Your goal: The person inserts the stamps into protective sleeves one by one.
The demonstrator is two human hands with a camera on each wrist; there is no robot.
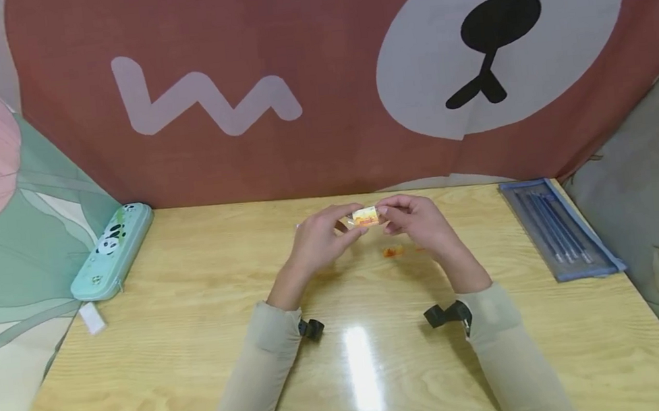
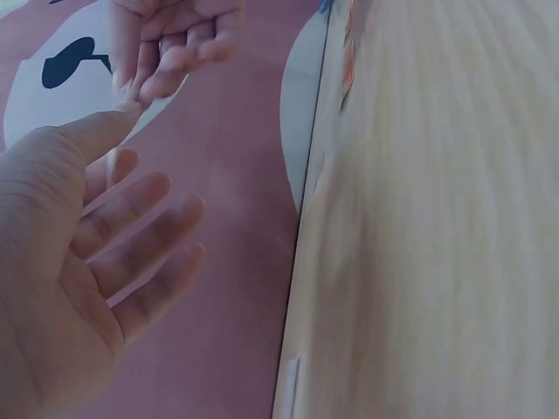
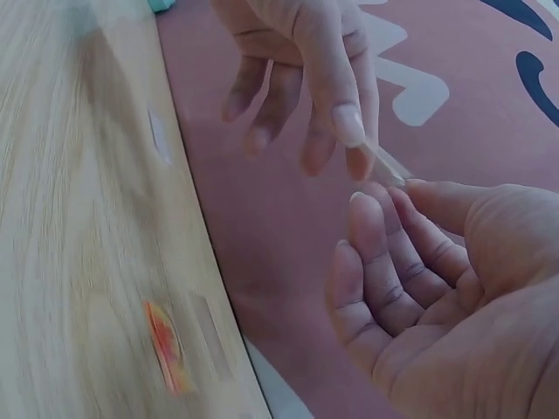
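Note:
Both hands hold a small flat white, yellow and orange packet [image 1: 365,216] with a clear end, raised above the far part of the table. My left hand [image 1: 322,238] pinches its left end between thumb and forefinger, the other fingers spread loosely. The right hand [image 1: 417,222] pinches the opposite end, its remaining fingers curled in. Only the packet's thin edge [image 3: 386,164] shows in the right wrist view. Below the hands, a small orange piece [image 1: 392,252] lies on the table. What the packet contains cannot be seen.
A mint panda pencil case [image 1: 112,253] lies at the table's left edge, with a white tag [image 1: 92,317] beside it. At the right is a blue-edged mesh pouch [image 1: 561,229] of pens. A white strip [image 3: 160,135] lies near the far edge. Patterned cloth [image 1: 212,164] hangs behind.

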